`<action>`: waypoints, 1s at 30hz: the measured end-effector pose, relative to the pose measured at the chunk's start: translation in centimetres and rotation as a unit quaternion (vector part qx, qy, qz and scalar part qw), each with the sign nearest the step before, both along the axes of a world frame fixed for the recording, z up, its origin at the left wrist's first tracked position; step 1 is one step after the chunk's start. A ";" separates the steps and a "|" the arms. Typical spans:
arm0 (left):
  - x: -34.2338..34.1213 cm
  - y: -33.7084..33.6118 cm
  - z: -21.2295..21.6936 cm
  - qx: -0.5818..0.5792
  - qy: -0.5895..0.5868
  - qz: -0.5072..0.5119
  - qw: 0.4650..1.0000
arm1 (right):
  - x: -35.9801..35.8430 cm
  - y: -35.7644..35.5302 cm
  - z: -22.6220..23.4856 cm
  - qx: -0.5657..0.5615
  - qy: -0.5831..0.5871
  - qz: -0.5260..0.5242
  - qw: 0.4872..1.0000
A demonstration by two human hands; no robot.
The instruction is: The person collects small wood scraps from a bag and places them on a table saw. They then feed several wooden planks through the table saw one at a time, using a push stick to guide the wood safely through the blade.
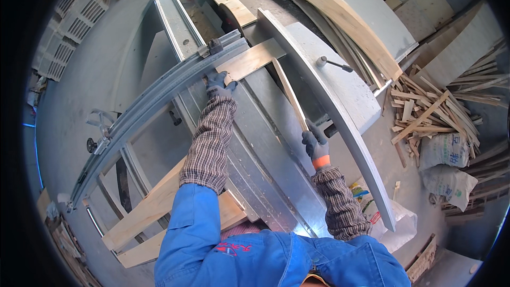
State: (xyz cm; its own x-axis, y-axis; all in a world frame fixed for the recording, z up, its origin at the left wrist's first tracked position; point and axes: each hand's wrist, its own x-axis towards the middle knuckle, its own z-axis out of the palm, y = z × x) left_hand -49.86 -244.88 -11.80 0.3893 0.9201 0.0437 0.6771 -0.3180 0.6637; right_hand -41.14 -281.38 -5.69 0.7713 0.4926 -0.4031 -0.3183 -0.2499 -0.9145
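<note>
My gloved left hand (219, 84) is closed on the near left corner of a short, flat wooden board (252, 61). That board lies across the metal table of a panel saw (265, 122), against the long grey crosscut fence (159, 87). In my gloved right hand (316, 142), the fingers are wrapped round the near end of a narrow wooden stick (289, 93). The stick points away from me, and its far tip meets or nearly meets the board's right part. To the right of the stick runs the curved-looking metal rip fence (340, 111).
Loose planks (149, 210) lie at my left on the frame. Long boards (340, 10) rest beyond the rip fence, by a black-handled lever (337, 65). A heap of offcuts (430, 111) and white sacks (446, 175) lie on the floor at right.
</note>
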 end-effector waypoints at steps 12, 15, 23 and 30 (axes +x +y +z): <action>-0.6 2.0 -1.6 0.059 0.007 -0.028 0.998 | -0.1 1.9 -0.7 0.028 -0.001 -0.011 1.000; -0.3 2.9 -1.7 0.047 0.030 -0.005 0.998 | -0.1 3.0 0.8 -0.006 0.018 -0.001 1.000; 0.4 5.8 -1.3 0.014 0.031 -0.015 0.999 | 0.8 5.4 -0.4 0.015 -0.012 0.004 1.000; 1.7 9.0 -2.0 -0.008 0.013 0.006 1.000 | 2.0 9.0 -1.1 0.017 -0.058 -0.004 0.998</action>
